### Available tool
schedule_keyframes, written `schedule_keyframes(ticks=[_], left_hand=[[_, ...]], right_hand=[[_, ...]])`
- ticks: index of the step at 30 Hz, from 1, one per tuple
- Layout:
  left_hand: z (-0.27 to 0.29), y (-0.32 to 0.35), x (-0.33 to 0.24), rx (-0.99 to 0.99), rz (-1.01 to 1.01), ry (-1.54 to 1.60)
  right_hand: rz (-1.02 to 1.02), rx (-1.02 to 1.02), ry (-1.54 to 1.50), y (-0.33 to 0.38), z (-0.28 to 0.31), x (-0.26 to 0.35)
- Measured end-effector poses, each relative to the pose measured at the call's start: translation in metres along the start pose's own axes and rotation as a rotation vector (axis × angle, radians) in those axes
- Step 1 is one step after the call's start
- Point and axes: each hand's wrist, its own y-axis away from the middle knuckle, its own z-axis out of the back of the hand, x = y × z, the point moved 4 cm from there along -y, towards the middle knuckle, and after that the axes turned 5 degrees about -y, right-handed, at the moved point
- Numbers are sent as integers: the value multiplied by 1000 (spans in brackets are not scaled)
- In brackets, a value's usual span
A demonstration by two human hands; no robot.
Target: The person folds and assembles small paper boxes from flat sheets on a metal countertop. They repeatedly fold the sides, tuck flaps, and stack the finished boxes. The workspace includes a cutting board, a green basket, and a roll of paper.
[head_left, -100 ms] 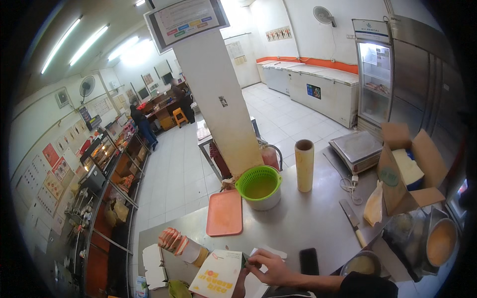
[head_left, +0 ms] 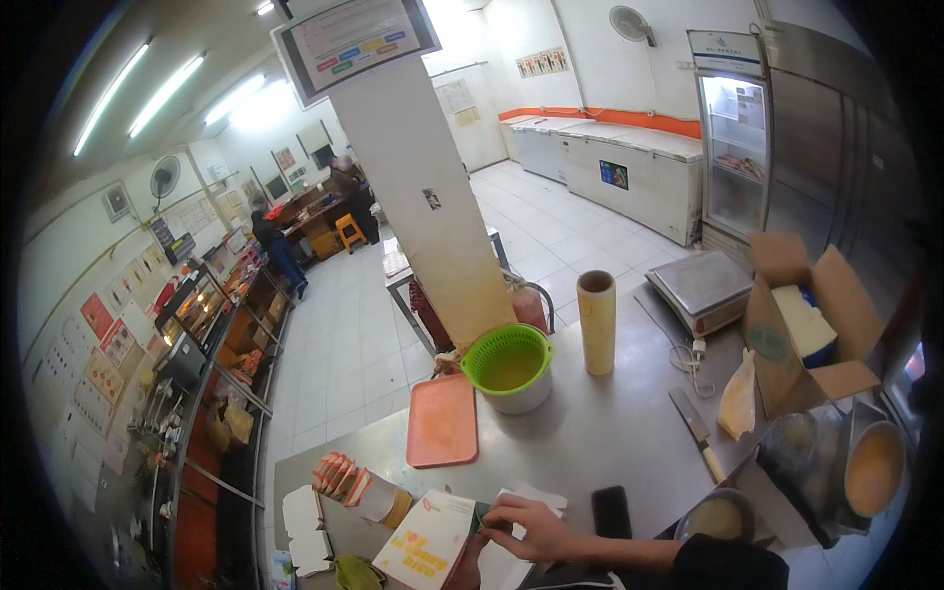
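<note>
While the white box (head_left: 426,544) lies nearside of the orange tray (head_left: 442,421), right hand (head_left: 536,530) clamps its green edge (head_left: 480,515) between fingers; left hand (head_left: 466,571) part hidden, grip cannot tell. Step: apparently edge-folding; next calls for steady support.

The right hand (head_left: 531,529) curls its fingers, its bare forearm (head_left: 629,553) stretched leftward; the left hand (head_left: 467,567) (mostly hidden) is just beside it.

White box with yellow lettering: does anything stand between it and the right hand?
Nothing visible does. The right hand is directly at the green edge of the white box. The black phone lies right of the hand, clear of that gap.
</note>
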Motion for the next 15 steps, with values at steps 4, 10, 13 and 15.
schedule_keyframes(ticks=[4,10,13,15], left_hand=[[6,0,6,-28,40,-29],[17,2,16,-107,105,-102],[16,-2,21,-91,74,-168],[21,-4,22,-79,56,-303]], right_hand=[[33,3,54,-5,-7,-8],[-32,-95,4,-2,-7,-7],[6,-73,39,-8,1,-3],[29,-72,74,-7,2,-2]])
